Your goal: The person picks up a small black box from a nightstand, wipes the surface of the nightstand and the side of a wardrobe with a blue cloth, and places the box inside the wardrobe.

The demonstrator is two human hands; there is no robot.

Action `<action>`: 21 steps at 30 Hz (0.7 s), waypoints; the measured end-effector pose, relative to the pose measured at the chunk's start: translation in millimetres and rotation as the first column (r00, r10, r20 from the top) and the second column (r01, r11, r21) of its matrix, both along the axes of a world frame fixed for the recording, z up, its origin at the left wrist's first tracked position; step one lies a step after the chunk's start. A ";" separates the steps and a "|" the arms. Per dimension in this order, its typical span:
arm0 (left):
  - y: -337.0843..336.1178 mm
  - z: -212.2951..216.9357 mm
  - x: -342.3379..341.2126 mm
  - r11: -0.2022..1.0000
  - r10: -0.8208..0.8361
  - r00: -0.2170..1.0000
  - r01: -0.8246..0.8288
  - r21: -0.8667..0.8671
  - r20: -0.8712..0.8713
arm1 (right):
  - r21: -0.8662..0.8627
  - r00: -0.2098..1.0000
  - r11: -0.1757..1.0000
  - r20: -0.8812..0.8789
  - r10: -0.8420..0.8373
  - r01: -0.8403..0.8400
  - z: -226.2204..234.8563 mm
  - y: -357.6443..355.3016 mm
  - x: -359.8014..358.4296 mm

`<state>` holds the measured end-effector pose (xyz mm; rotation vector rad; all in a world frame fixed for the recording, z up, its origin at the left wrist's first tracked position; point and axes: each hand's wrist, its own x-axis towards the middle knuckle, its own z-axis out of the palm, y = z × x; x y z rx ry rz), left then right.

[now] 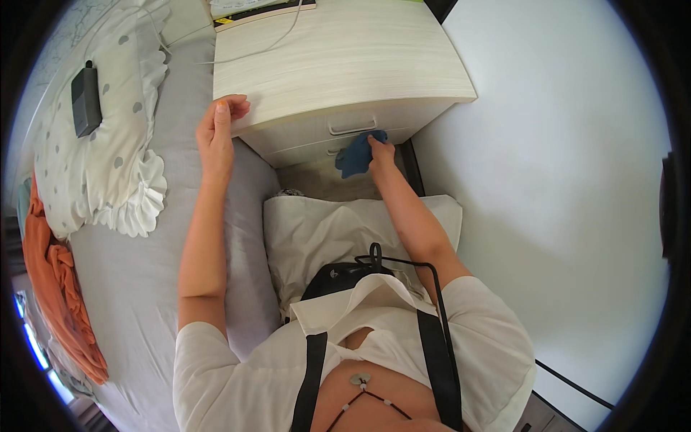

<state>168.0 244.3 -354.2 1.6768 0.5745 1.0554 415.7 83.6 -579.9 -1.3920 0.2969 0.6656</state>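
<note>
A pale wood-grain bedside cabinet (pixel 338 65) stands ahead of me, its two drawers facing me. My right hand (pixel 380 150) grips a crumpled blue cloth (pixel 355 157) and presses it against the front of the lower drawer, just below the upper drawer's handle (pixel 353 125). My left hand (pixel 218 126) rests flat on the cabinet's near left corner, fingers together, holding nothing.
A grey bed (pixel 137 273) runs along my left with a white frilled, dotted pillow (pixel 108 144) and a dark rectangular device (pixel 86 101) on it. An orange cloth (pixel 54 281) hangs at the bed's far edge. A cable and a book lie on the cabinet top. The white wall (pixel 568 165) is on my right.
</note>
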 end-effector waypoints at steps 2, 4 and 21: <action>-1.3 1.4 0.5 1.000 0.003 1.000 -0.003 0.001 -0.018 | 0.017 1.000 1.000 -0.024 -0.012 0.012 -1.1 -0.8 1.7; -2.2 -0.4 -1.2 1.000 0.014 1.000 -0.014 0.001 -0.026 | 0.034 1.000 0.999 -0.030 0.004 -0.003 9.5 -1.0 -4.3; -4.1 -1.7 3.1 0.998 -0.014 0.999 0.017 0.064 -0.045 | -0.104 0.971 0.976 -0.129 -0.201 0.189 -1.5 -10.0 36.6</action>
